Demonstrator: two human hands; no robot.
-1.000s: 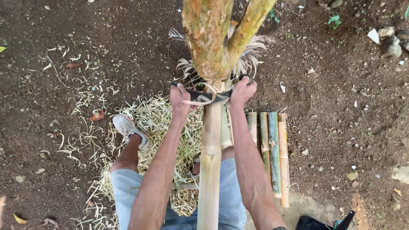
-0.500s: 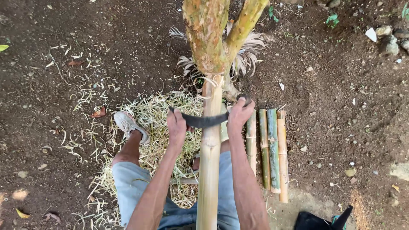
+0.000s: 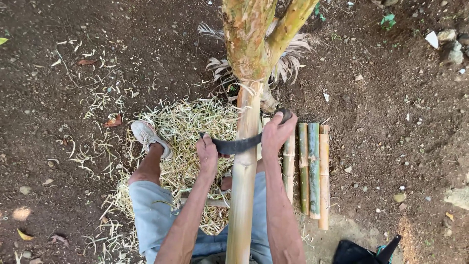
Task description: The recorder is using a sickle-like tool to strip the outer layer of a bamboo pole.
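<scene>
bamboo pole (image 3: pixel 243 195) runs up between your knees from 6 o'clock to the trunk (image 3: pixel 249 44) at 12, with the curved blade (image 3: pixel 239 145) laid across it. your left hand (image 3: pixel 207 154) is closed on the blade's 9 o'clock end and your right hand (image 3: pixel 277 133) on its 3 o'clock end. keep both grips level and pull evenly down the pole, so the edge likely skims thin. shavings (image 3: pixel 181 127) pile at 10 o'clock; cut lengths (image 3: pixel 312 171) lie at 3.
</scene>
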